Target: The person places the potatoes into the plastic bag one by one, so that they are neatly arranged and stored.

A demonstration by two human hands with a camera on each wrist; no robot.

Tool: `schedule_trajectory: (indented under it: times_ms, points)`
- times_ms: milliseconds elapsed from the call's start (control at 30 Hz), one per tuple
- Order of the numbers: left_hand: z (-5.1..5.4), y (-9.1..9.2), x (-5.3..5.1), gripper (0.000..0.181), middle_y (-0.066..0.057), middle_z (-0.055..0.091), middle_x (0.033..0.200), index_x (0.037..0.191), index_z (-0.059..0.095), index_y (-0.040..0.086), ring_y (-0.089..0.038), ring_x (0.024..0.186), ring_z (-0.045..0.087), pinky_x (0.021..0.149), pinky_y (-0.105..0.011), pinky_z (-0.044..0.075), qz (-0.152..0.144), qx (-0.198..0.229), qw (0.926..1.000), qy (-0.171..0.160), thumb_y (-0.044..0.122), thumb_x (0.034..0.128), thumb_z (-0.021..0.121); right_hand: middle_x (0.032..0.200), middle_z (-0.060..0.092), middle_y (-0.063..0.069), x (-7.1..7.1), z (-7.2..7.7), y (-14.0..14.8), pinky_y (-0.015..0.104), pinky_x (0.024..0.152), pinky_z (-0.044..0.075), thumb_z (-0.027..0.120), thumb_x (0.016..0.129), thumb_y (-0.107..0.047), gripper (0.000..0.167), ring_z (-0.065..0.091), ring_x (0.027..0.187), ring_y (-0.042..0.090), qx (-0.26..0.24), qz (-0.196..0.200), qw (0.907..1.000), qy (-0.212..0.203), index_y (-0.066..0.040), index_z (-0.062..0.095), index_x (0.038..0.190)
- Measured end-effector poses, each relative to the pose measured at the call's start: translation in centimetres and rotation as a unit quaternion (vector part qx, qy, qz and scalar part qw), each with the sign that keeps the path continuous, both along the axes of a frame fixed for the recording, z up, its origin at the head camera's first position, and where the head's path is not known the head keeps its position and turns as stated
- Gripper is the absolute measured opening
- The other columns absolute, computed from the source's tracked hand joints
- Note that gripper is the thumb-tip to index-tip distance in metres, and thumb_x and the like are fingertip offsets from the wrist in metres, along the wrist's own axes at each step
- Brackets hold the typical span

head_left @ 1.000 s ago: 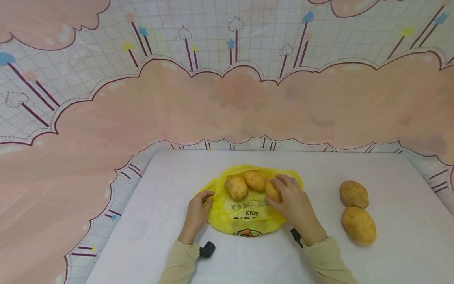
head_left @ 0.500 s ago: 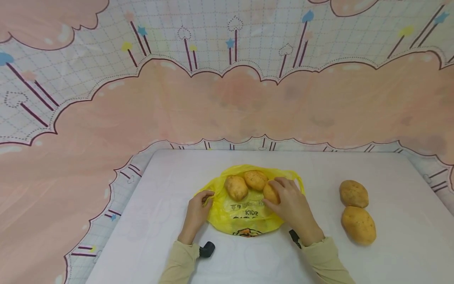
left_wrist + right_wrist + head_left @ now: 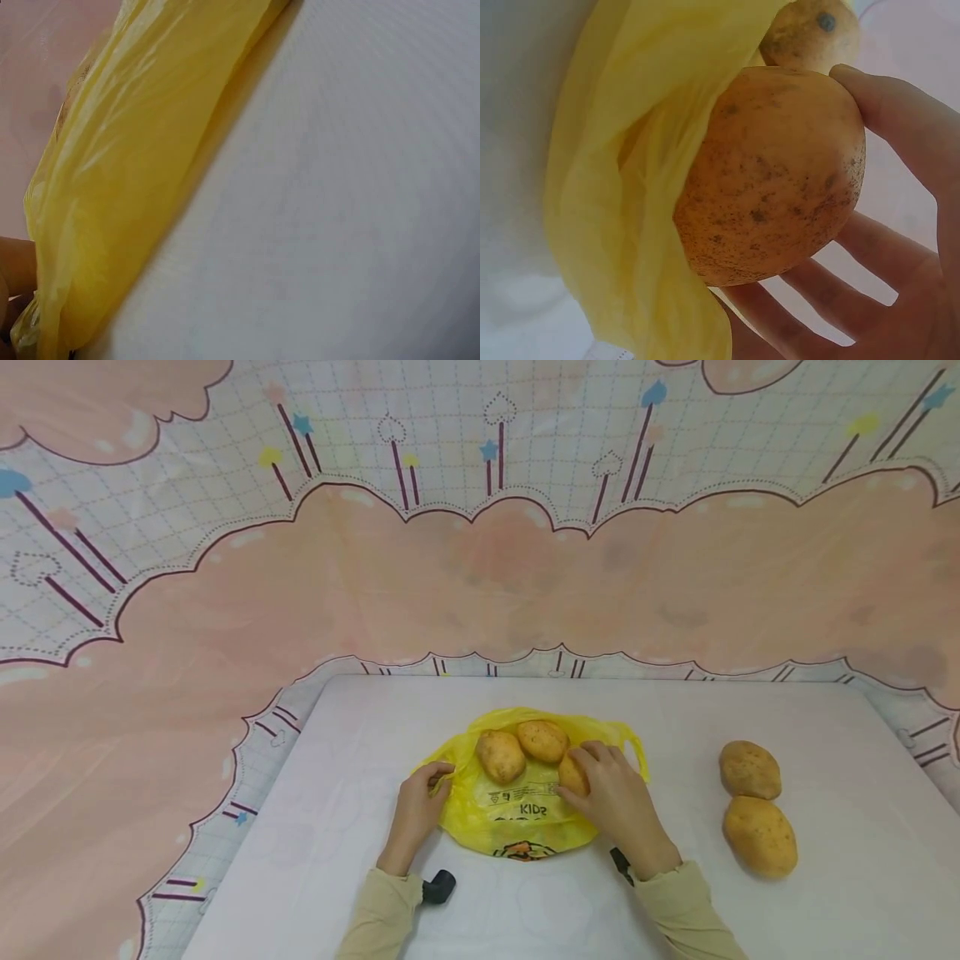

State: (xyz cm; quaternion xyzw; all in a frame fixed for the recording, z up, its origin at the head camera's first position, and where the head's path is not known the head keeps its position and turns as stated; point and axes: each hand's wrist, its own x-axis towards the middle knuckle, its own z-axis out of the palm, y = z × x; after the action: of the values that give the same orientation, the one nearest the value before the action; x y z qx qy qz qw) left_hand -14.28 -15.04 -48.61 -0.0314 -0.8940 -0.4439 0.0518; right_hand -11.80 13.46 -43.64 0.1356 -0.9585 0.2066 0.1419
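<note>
A yellow plastic bag (image 3: pixel 525 837) lies on the white table, with a potato (image 3: pixel 500 757) and a second potato (image 3: pixel 543 741) on it. My right hand (image 3: pixel 618 799) curls round a third potato (image 3: pixel 573 773) at the bag's right side. In the right wrist view the thumb and fingers touch that potato (image 3: pixel 772 180), and yellow plastic (image 3: pixel 592 202) covers part of its side. At the bag's left edge, my left hand (image 3: pixel 415 814) pinches the plastic. The left wrist view shows the bag (image 3: pixel 142 150) and only a bit of the fingers (image 3: pixel 16 266).
Two more potatoes, one (image 3: pixel 750 770) behind the other (image 3: pixel 760 837), lie on the table (image 3: pixel 847 893) to the right of the bag. A patterned cloth (image 3: pixel 525 585) hangs behind the table. Black devices are on both wrists.
My right hand has shifted slightly left and down along with its potato, and a handle loop of the bag shows more beside it. My left hand has stayed in place.
</note>
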Motion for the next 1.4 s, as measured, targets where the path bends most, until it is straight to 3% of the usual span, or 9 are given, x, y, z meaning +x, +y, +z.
schedule_trajectory:
  times_ms: [300, 1167, 1400]
  points:
    - [0.0, 0.0, -0.2, 0.021, -0.016, 0.070, 0.115, 0.114, 0.069, 0.001, -0.031, 0.109, 0.065, 0.097, -0.046, 0.053, 0.005, 0.003, 0.9998, -0.018, -0.001, 0.0938, 0.063, 0.114, 0.065, 0.019, -0.1, -0.5, -0.2, 0.051, 0.082, 0.058, 0.088, 0.074, -0.031, 0.052, 0.061, 0.105, 0.039, 0.023, 0.003, 0.9997, 0.005, 0.000, 0.070, 0.112]
    - [0.1, -0.1, 0.0, 0.022, -0.016, 0.069, 0.118, 0.116, 0.069, 0.002, -0.032, 0.108, 0.065, 0.095, -0.046, 0.054, -0.006, -0.007, 0.9999, -0.005, 0.001, 0.0945, 0.063, 0.111, 0.063, 0.018, -0.5, -1.1, -0.9, 0.052, 0.078, 0.055, 0.089, 0.072, -0.036, 0.054, 0.056, 0.105, 0.040, 0.046, -0.004, 0.9989, 0.009, -0.002, 0.070, 0.109]
    - [0.2, -0.1, 0.0, 0.021, -0.016, 0.070, 0.117, 0.115, 0.069, 0.002, -0.031, 0.108, 0.065, 0.095, -0.045, 0.054, -0.004, -0.007, 1.0000, -0.004, 0.001, 0.0943, 0.063, 0.121, 0.061, 0.022, -0.2, -0.8, -0.6, 0.056, 0.091, 0.051, 0.085, 0.076, -0.042, 0.057, 0.053, 0.115, 0.042, 0.039, 0.003, 0.9993, -0.002, -0.003, 0.070, 0.115]
